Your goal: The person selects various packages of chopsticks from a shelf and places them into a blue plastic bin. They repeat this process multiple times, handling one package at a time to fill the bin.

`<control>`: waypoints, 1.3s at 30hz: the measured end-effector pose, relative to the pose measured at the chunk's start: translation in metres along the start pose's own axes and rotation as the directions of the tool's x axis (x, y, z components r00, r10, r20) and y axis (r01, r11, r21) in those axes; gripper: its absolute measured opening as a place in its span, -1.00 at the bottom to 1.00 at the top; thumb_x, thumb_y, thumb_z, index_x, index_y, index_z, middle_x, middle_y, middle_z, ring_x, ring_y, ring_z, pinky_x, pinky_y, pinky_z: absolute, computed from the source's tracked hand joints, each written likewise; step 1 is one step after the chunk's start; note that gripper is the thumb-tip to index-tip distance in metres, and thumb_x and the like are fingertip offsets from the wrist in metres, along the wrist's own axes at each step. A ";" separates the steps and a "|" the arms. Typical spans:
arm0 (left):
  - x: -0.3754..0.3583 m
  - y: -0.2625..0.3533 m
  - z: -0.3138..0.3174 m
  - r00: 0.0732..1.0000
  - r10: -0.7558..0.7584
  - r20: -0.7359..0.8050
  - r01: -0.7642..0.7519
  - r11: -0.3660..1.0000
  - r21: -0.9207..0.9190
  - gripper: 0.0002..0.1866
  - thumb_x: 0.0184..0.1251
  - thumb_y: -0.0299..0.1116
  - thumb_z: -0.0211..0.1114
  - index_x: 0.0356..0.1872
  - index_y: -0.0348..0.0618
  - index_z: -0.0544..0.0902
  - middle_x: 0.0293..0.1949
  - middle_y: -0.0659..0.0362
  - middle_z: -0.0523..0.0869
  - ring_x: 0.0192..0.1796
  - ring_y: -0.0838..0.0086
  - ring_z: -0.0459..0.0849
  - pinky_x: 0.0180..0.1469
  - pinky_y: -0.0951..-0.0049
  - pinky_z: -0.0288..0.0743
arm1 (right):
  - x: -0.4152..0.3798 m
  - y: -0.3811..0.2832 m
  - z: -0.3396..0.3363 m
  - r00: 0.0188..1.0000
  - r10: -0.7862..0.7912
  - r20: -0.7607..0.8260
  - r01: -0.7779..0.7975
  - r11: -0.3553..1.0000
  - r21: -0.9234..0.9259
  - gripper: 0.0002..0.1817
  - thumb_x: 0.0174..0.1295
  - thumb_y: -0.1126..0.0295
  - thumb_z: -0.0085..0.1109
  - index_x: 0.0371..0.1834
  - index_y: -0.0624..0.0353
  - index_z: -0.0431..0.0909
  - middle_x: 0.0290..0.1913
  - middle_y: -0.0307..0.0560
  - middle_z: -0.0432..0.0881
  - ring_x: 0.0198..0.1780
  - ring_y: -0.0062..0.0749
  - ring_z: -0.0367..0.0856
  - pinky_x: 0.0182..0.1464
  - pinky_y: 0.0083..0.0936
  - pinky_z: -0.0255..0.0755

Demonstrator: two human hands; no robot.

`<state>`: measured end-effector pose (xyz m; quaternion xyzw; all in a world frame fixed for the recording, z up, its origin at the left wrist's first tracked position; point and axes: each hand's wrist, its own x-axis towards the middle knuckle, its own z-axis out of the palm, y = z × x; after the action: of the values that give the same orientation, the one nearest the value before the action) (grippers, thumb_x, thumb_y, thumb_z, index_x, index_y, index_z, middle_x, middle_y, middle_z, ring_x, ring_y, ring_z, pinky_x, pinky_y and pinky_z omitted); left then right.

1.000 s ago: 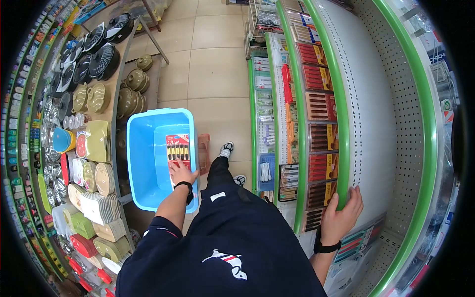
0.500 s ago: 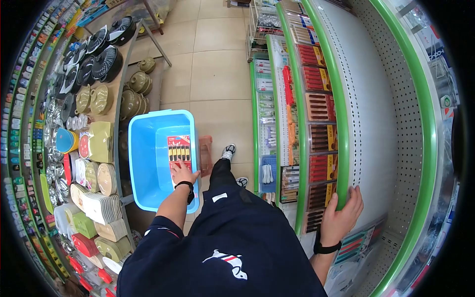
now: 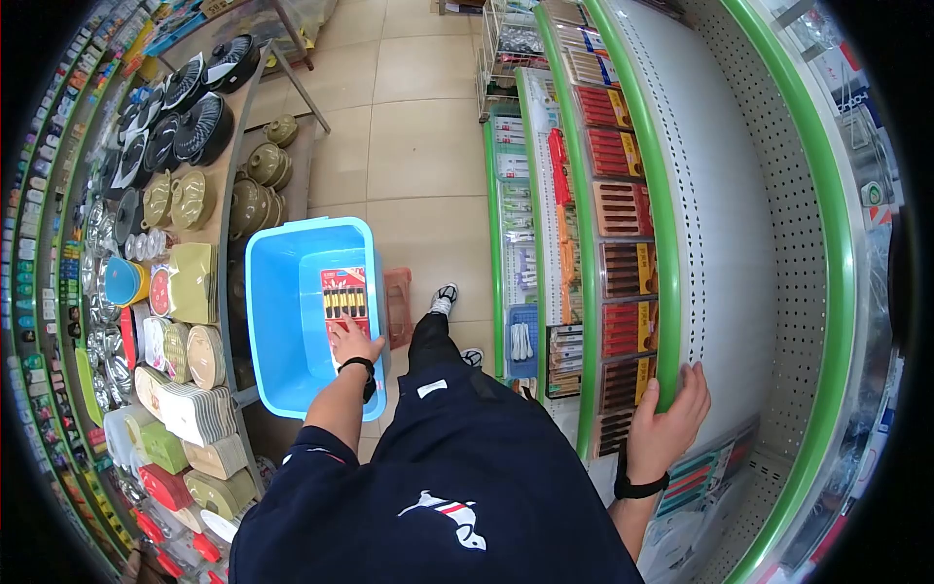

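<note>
My left hand (image 3: 356, 345) reaches down into a light blue plastic tub (image 3: 275, 389), thumb apart from the fingers. Its fingertips lie over the lower part of a red carded pack (image 3: 345, 279), which holds a row of yellow-and-black handled items under clear plastic. My right hand (image 3: 671, 420) grips the front end of a green shelf edge (image 3: 654, 190), thumb on the outer side and fingers over the white shelf top (image 3: 725, 282). Each wrist has a black band.
Boxed red and dark sets (image 3: 623, 268) line the shelf below my right hand. On the left, a table carries black pans (image 3: 203, 128), olive pots (image 3: 193, 200) and stacked trays (image 3: 199, 407). A red plastic stool (image 3: 398, 307) stands beside the tub on the tiled floor (image 3: 428, 146).
The view has shifted slightly, so the scene sits a little further left. My left fingers have drawn together a little at the pack's lower end. My right hand stays on the shelf edge.
</note>
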<state>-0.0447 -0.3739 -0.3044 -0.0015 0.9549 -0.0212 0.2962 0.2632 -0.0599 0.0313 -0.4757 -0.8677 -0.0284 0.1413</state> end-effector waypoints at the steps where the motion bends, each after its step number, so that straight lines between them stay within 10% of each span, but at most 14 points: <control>1: 0.001 -0.001 0.002 1.000 -0.003 -0.010 0.003 1.000 0.002 0.35 0.08 0.20 0.58 0.77 -0.17 -0.03 0.70 -0.36 0.05 0.71 -0.20 0.16 0.65 -0.01 0.23 | -0.001 0.000 0.000 1.000 0.003 0.005 -0.003 1.000 -0.006 -0.48 0.42 0.31 0.30 0.36 0.34 0.46 0.45 0.27 0.49 0.43 0.26 0.43 0.46 0.09 0.33; 19: 0.008 -0.015 0.005 0.995 0.090 0.030 -0.087 0.993 -0.084 0.30 0.09 0.30 0.63 0.73 -0.13 0.11 0.72 -0.35 0.00 0.75 -0.16 0.04 0.69 0.03 0.17 | 0.000 0.002 0.000 1.000 0.002 -0.014 -0.002 1.000 0.018 -0.45 0.37 0.31 0.32 0.34 0.37 0.46 0.43 0.33 0.49 0.43 0.31 0.43 0.46 0.13 0.33; 24: 0.024 -0.025 0.007 0.988 0.146 -0.048 -0.152 0.973 -0.171 -0.16 0.29 0.20 0.48 0.42 -0.19 0.54 0.45 -0.29 0.50 0.45 -0.17 0.54 0.46 0.00 0.49 | 0.001 0.003 -0.003 1.000 0.017 -0.007 -0.017 0.998 0.059 -0.43 0.33 0.30 0.34 0.33 0.37 0.47 0.43 0.35 0.49 0.43 0.34 0.42 0.47 0.15 0.32; 30: 0.045 -0.001 -0.034 0.894 0.259 -0.366 -0.335 0.928 -0.161 -0.57 0.46 -0.07 0.33 0.08 -0.24 0.66 0.12 -0.19 0.66 0.20 -0.17 0.67 0.26 -0.08 0.58 | 0.003 -0.006 -0.012 0.993 0.112 0.035 -0.115 0.986 0.123 -0.48 0.30 0.34 0.35 0.27 0.37 0.51 0.44 0.35 0.50 0.45 0.32 0.42 0.50 0.15 0.30; 39: 0.149 0.131 -0.104 0.764 0.536 -0.358 -0.622 0.758 -0.194 -0.59 0.39 -0.32 0.32 0.22 -0.20 0.65 0.11 -0.14 0.68 0.18 -0.11 0.68 0.20 -0.03 0.62 | 0.067 -0.030 -0.021 0.868 0.496 0.012 -0.495 0.865 0.084 -0.64 0.39 0.36 0.30 0.14 0.36 0.62 0.08 0.26 0.71 0.15 0.23 0.63 0.43 0.03 0.38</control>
<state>-0.2256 -0.2410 -0.3082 0.2549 0.9307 0.2182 0.1455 0.2089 -0.0249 0.0720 -0.6759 -0.7163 0.0430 0.1680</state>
